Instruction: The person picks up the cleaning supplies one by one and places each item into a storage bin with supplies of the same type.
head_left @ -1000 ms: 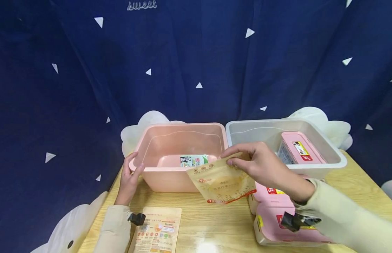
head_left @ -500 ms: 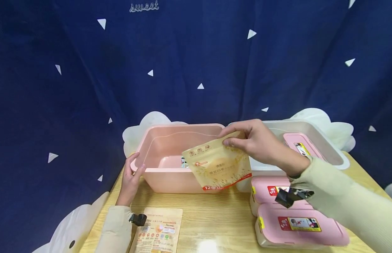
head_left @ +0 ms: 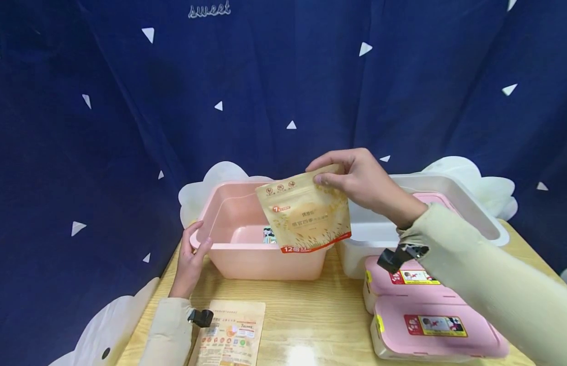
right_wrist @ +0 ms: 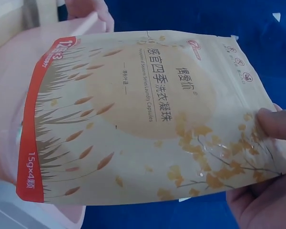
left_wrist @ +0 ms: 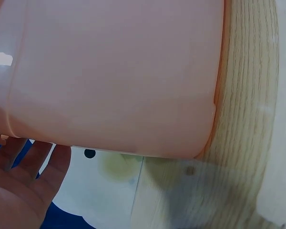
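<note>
My right hand (head_left: 356, 180) pinches the upper right corner of a cream laundry capsule pouch (head_left: 308, 213) between thumb and fingers. The pouch hangs tilted, overlapping the front rim of the pink bin (head_left: 265, 259) in the head view. Its printed front with a red bottom band fills the right wrist view, where the pouch (right_wrist: 133, 114) hides much behind it. My left hand (head_left: 188, 262) grips the bin's front left corner, thumb on the near rim. In the left wrist view its fingers (left_wrist: 55, 167) lie along the bin's wall. A printed packet (head_left: 267, 235) lies partly hidden inside the bin.
A second cream pouch (head_left: 230, 330) lies on the table by my left forearm. The white bin (head_left: 498, 234) stands right of the pink one, with a pink-lidded box (head_left: 436, 199) inside. Two more pink-lidded boxes (head_left: 441, 338) stand in front of it.
My right hand has lifted the pouch up and to the left, from in front of the bins to the pink bin's opening. The left hand has stayed on the bin's corner.
</note>
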Demonstrator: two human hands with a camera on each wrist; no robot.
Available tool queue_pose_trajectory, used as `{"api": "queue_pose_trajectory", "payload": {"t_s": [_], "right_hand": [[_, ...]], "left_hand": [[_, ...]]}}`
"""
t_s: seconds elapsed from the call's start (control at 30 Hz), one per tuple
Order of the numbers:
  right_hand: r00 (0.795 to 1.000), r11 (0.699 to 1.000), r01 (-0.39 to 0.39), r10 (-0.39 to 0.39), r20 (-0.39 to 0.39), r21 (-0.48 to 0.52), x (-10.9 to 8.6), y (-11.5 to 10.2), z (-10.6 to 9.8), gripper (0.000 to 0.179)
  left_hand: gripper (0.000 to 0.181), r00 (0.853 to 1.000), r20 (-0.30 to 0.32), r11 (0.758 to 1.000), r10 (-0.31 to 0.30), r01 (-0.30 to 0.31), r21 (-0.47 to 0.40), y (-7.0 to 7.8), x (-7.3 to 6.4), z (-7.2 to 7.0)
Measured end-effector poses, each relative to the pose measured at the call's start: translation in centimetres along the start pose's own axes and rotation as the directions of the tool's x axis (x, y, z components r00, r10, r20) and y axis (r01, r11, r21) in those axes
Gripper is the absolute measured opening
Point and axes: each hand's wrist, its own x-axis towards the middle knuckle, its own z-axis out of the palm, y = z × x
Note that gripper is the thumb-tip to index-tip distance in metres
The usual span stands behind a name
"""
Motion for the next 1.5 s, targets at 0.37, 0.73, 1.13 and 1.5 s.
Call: {"api": "queue_pose_trajectory", "payload": {"t_s": [0.37,0.73,1.13,1.5], "right_hand": [[0.996,0.993,-0.078,0.082,-0.041,0.090,3.6,0.4,1.4,0.019],[0.986,0.979,-0.167,0.164,0.030,0.119,6.4,1.8,4.4,0.020],[0.957,0.953,-0.287,0.282,0.060,0.097,8.0,4.9,5.5,0.020],[0.934,0.919,-0.356,0.348,0.074,0.170,8.3,6.5,7.9,0.019]], "left_hand": [[0.054,1.000,-0.012,1.000,-0.002,0.002,0.023,0.2,-0.2,-0.4],[0.056,1.000,-0.008,1.000,-0.011,0.011,0.022,0.7,-0.5,-0.9],[0.054,0.999,-0.040,0.999,0.014,-0.015,-0.042,0.6,-0.7,-0.3],[0.055,0.999,-0.030,0.999,0.014,-0.015,-0.047,0.4,-0.6,-0.4]]}}
